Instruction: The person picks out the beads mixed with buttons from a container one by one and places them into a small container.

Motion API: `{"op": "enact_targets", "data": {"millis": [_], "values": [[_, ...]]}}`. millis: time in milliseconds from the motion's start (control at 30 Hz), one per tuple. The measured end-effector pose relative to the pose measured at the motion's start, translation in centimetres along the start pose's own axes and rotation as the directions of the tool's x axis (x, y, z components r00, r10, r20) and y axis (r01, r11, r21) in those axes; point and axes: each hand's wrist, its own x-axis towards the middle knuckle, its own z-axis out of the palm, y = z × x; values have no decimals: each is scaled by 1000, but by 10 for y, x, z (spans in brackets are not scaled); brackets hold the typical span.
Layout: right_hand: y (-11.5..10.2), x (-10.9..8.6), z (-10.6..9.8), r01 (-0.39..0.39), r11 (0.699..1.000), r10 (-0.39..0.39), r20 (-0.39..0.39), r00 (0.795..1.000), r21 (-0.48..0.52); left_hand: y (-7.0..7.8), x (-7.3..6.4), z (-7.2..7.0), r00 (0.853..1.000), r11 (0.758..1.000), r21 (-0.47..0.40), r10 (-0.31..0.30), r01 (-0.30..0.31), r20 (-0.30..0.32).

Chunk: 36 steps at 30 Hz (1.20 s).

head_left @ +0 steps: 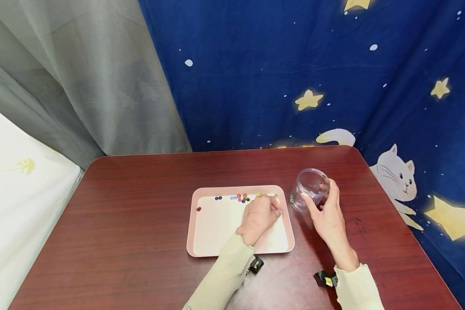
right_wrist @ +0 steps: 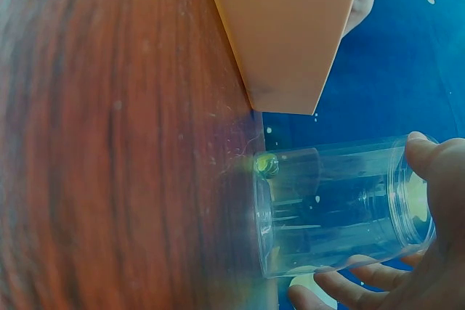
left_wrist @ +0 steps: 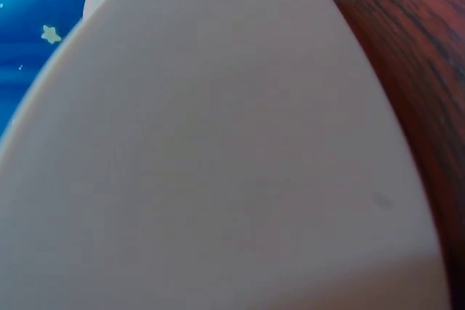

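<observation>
My left hand [head_left: 257, 217] is over the right side of a pink tray [head_left: 236, 253], fingers curled, with a small pale glassy bead [head_left: 280, 211] at the fingertips. Along the tray's far side lie several coloured beads [head_left: 243, 198], some partly behind the hand. My right hand [head_left: 329, 217] grips a clear plastic jar [head_left: 304, 185] near its open rim, thumb on the near side and fingers round the far side. The jar stands on the table just right of the tray. Green beads [head_left: 292, 199] sit at its bottom; a yellow-green one [right_wrist: 267, 165] shows in the right wrist view.
A dark red bead [head_left: 199, 209] lies apart at the tray's left. The tray's outer wall [left_wrist: 218, 143] fills most of the left wrist view. The wooden table [head_left: 131, 215] ends at a blue star-patterned curtain [head_left: 255, 86] and a grey one [head_left: 112, 86].
</observation>
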Motion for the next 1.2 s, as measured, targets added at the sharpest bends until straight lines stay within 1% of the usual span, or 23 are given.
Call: {"op": "enact_targets", "data": {"millis": [200,433,567,767,900,1200], "values": [[0,0,0,0,1000,0,0,1000,2,0,-1,-4,1000,1000,-1,18,-18,-14],[-1,0,-1,-9,1000,9,-1,1000,2,0,0,-4,998,999,-3,46,-46,-44],[-2,0,-1,-15,1000,15,6,1000,-8,-1,1,-5,997,999,-11,41,-42,-70],[-2,-1,0,-12,1000,13,13,1000,-14,-2,2,-6,993,997,-68,34,-42,-117],[-2,-1,0,-4,1000,4,14,1000,-15,0,2,-8,987,995,-86,33,-47,-158],[-1,-1,-1,3,1000,-3,14,1000,-17,3,2,-9,970,979,-182,41,-86,-238]]}}
